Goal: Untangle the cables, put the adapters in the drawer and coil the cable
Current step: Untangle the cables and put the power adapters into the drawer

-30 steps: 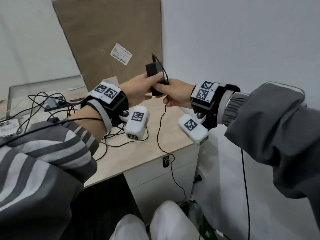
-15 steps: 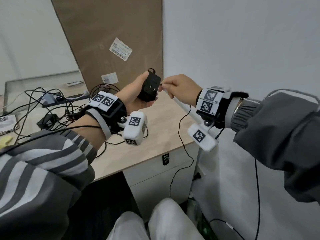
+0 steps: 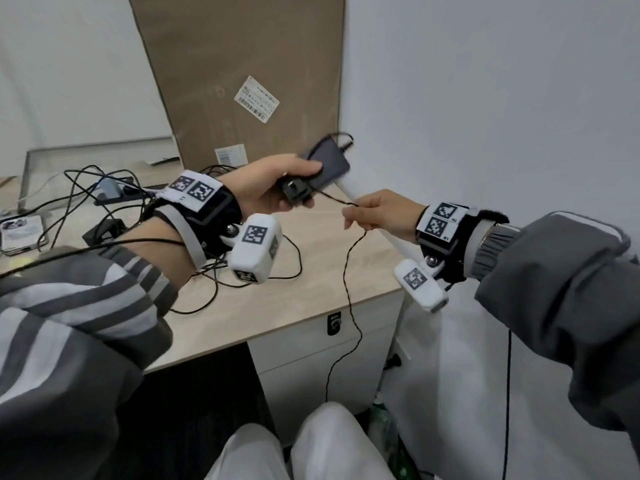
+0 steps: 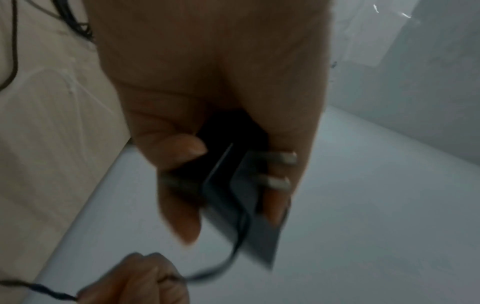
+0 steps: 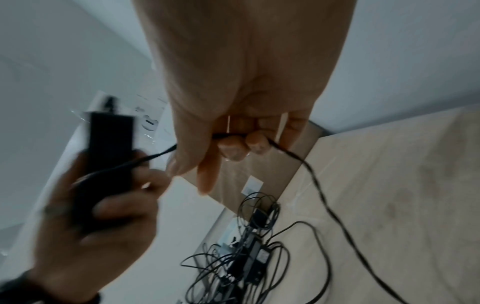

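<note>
Left hand (image 3: 273,188) grips the adapter (image 3: 323,164) above the surface's right edge; right fingers (image 3: 356,211), now drawn apart from it, pinch its cable (image 3: 348,271), judged pulling slack free for coiling.

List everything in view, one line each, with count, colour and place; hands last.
adapter: one, black, held above the desk corner
cable: one, black, from the adapter over the desk edge, hanging down
tangled cables: several, black, far left of the desk
desk: one, light wood
drawer: one, white, closed, under the desk
cardboard panel: one, brown, against the wall
left hand: grips the adapter
right hand: pinches the cable
</note>
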